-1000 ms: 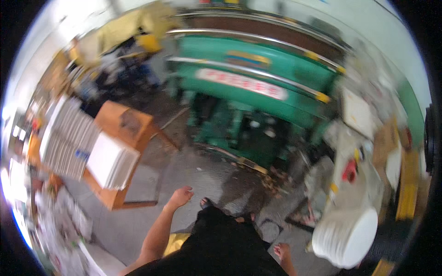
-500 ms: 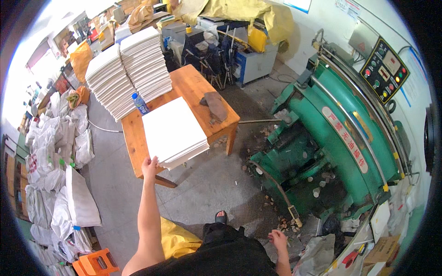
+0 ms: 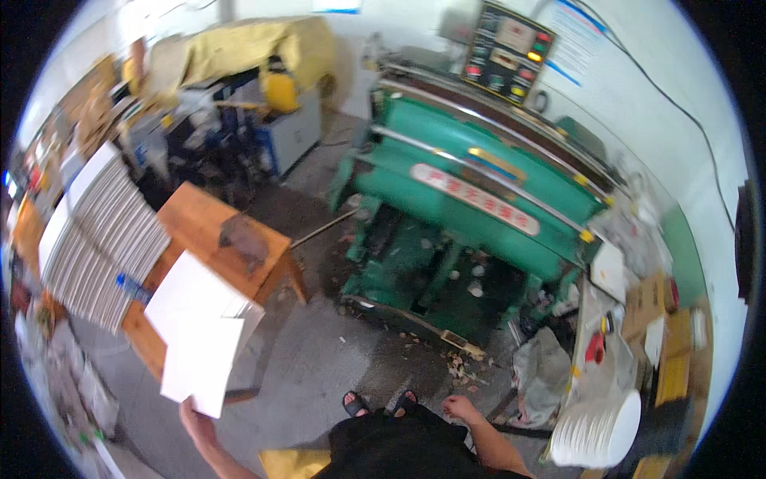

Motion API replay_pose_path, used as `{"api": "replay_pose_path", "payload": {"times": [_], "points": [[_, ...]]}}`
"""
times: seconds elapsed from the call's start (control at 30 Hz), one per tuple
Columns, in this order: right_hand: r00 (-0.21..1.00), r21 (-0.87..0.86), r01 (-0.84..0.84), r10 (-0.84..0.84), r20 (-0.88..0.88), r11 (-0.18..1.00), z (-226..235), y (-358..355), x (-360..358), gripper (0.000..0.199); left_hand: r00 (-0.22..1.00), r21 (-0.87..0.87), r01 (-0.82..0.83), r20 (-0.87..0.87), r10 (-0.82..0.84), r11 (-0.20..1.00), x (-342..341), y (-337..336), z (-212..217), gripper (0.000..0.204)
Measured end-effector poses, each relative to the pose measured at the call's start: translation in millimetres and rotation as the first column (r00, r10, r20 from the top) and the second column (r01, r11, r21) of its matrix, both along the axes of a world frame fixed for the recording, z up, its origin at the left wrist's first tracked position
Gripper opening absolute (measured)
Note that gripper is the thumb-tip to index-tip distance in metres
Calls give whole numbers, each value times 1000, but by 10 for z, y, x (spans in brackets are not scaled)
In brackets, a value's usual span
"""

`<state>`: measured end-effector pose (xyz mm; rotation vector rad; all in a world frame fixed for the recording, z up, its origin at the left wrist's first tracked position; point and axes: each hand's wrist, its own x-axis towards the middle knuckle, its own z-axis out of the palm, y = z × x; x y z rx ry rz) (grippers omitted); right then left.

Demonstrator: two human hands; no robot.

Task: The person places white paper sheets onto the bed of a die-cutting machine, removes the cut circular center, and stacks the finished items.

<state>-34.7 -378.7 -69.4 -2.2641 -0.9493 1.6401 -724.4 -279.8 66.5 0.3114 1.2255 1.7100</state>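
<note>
My left hand (image 3: 192, 413) is closed on the near edge of a white cardboard sheet (image 3: 203, 363), tilted in front of the table. Behind it, a low stack of white sheets (image 3: 187, 299) lies on the wooden table (image 3: 187, 211). A blue-capped bottle (image 3: 134, 288) stands beside that stack, and a dark glove or cloth (image 3: 245, 243) rests on the table's right part. My right hand (image 3: 459, 408) hangs in front of my body, its fingers loosely curled with nothing visible in them.
Tall stacks of white board (image 3: 108, 231) rise at the left. A green press machine (image 3: 463, 188) with a control panel (image 3: 511, 52) stands ahead to the right, scraps below it. Round white discs (image 3: 594, 435) are stacked at lower right, near cardboard boxes (image 3: 642, 307).
My view has turned right, so the table now sits further left. The white sheet in my left hand has come away from the stack toward me. Both sandalled feet now show.
</note>
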Motion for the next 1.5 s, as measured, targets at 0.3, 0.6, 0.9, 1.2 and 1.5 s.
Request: {"api": "replay_pose_path", "payload": {"times": [0.3,0.6,0.9,1.2,1.5], "points": [[1000,449,-25,16,23,893,1229,619,-345,31,980,230,194,-13,-197,954,1336,1415,1219,61],[648,586,748,-154,-746,311,3260,1673,786,36,832,150,555,-66,-552,818,2823,1413,1203,77],[438,240,899,-742,-508,366,1379,3410,2456,44,733,-92,679,135,-667,728,4054,817,836,54],[385,-85,767,-563,-731,636,725,3952,2834,25,693,-253,721,223,-686,646,5190,881,746,41],[369,279,919,-356,-859,279,1835,2522,3380,40,530,-64,838,332,-780,542,7142,2325,17,39]]}}
